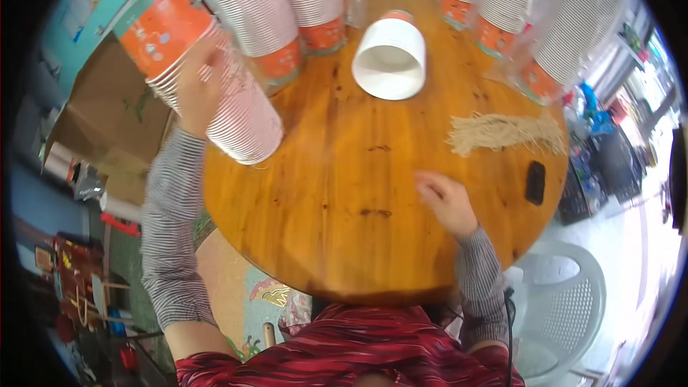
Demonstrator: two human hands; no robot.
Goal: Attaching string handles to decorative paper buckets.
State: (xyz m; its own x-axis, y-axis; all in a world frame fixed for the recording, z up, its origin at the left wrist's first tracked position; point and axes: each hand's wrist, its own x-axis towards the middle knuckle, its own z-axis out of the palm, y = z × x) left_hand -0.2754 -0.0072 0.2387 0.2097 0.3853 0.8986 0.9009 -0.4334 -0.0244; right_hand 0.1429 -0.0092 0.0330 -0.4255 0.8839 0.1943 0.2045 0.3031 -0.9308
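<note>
A long stack of paper cups (247,118), nested and tilted, lies at the table's left side. Its orange printed end points up and to the left, while the white rims lean toward the middle. My left hand (199,86) is closed around the side of this stack, somewhat blurred. Above the bare wood right of centre, my right hand (448,202) has its fingers curled together, and nothing shows in them. A white paper cup (389,63) lies on its side near the far edge, its mouth facing me.
More bagged cup stacks (251,7) stand at the far left, with others (573,21) at the far right. Tan raffia strands (505,133) and a black oblong object (534,183) lie on the right of the round wooden table (322,236). A cardboard box (107,107) is beyond its left edge; a plastic chair (573,301) stands lower right.
</note>
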